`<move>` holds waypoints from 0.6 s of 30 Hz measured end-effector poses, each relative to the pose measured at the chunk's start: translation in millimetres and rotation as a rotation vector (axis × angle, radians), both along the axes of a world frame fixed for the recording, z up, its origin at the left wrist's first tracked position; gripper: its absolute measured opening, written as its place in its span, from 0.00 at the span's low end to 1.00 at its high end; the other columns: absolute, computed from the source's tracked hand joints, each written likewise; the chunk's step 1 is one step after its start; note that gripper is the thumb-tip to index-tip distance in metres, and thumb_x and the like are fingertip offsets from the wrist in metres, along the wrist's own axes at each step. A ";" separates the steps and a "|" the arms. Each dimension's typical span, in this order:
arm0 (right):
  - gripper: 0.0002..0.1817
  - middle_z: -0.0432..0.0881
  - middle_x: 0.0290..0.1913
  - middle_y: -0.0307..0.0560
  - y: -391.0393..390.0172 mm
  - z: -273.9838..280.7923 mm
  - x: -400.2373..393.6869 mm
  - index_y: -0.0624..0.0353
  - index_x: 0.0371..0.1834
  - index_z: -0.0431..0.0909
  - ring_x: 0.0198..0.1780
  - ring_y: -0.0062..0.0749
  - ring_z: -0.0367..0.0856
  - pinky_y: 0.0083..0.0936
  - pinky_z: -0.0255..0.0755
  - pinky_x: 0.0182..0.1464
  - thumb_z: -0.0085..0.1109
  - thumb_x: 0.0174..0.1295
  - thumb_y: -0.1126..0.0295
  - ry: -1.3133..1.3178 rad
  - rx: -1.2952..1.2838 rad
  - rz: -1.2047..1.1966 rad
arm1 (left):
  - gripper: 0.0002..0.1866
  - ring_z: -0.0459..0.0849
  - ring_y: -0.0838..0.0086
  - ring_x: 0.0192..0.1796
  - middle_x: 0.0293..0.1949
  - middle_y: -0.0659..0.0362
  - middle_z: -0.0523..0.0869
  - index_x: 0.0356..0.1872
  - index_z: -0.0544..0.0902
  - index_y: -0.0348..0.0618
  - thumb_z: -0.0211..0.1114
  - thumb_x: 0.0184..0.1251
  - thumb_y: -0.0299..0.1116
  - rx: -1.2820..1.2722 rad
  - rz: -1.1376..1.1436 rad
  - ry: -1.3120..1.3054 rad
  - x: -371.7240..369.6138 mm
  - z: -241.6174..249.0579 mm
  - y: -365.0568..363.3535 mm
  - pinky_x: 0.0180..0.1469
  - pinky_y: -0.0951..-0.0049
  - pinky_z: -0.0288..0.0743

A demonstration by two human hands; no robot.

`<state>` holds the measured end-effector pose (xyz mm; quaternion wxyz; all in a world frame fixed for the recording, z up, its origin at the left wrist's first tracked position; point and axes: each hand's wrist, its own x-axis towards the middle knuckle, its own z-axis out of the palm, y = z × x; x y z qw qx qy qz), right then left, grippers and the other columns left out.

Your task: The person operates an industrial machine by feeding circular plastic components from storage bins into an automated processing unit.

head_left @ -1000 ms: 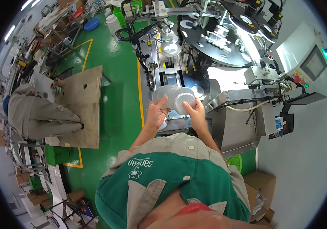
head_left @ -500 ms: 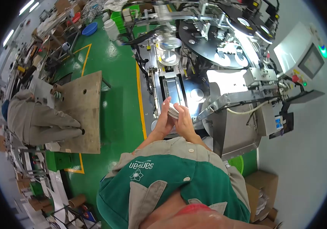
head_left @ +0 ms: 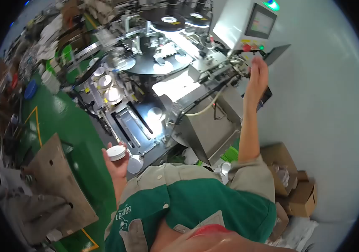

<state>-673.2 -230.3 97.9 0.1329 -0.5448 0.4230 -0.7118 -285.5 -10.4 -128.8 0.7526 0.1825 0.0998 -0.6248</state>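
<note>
My left hand (head_left: 115, 168) is closed around a short stack of white round lid-like discs (head_left: 116, 153), held at the machine's front left corner. A pale round piece (head_left: 135, 164) stands just right of that hand, at the machine's edge. My right hand (head_left: 258, 77) is raised at the far end of my outstretched arm, in front of the control box. Its fingers point up beside the red button (head_left: 246, 48); whether they touch a button I cannot make out. No object shows in that hand.
The machine has a dark turntable (head_left: 146, 67), a slotted track (head_left: 133, 126) and a metal chute (head_left: 213, 126). A screen (head_left: 260, 21) is on the control box. Cardboard boxes (head_left: 299, 199) stand at the right wall. Another person (head_left: 36, 210) is by a wooden board (head_left: 57, 180) at left.
My hands were together around the white discs at the track. Now they are apart: the left keeps the stack, the right has let go and risen to the control box. My view has turned right.
</note>
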 end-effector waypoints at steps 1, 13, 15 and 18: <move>0.16 0.76 0.51 0.48 -54.4 -15.3 -37.7 0.67 0.52 0.71 0.54 0.32 0.73 0.23 0.64 0.56 0.47 0.67 0.68 0.102 -0.079 -0.092 | 0.23 0.75 0.48 0.52 0.48 0.44 0.77 0.52 0.74 0.53 0.62 0.60 0.53 0.044 -0.009 0.043 4.3 3.4 2.2 0.46 0.50 0.77; 0.29 0.75 0.52 0.60 -192.6 -37.7 -127.0 0.70 0.53 0.71 0.53 0.47 0.74 0.33 0.64 0.56 0.48 0.64 0.51 0.325 0.140 -0.285 | 0.19 0.77 0.57 0.45 0.38 0.53 0.78 0.46 0.74 0.52 0.64 0.57 0.46 0.358 0.155 -0.025 0.1 -23.7 38.3 0.47 0.52 0.74; 0.31 0.74 0.53 0.62 -177.1 -31.5 -112.4 0.69 0.55 0.68 0.54 0.51 0.73 0.35 0.64 0.56 0.44 0.65 0.49 0.401 0.190 -0.360 | 0.18 0.77 0.59 0.44 0.37 0.54 0.77 0.44 0.74 0.50 0.65 0.56 0.45 0.373 0.172 -0.053 3.5 -31.9 42.6 0.47 0.54 0.74; 0.32 0.75 0.53 0.60 -171.4 -27.7 -107.9 0.64 0.55 0.71 0.54 0.54 0.73 0.39 0.65 0.54 0.44 0.63 0.45 0.397 0.244 -0.415 | 0.18 0.74 0.58 0.49 0.43 0.55 0.75 0.43 0.74 0.49 0.66 0.54 0.42 0.406 0.214 -0.058 6.8 -39.0 45.0 0.47 0.53 0.74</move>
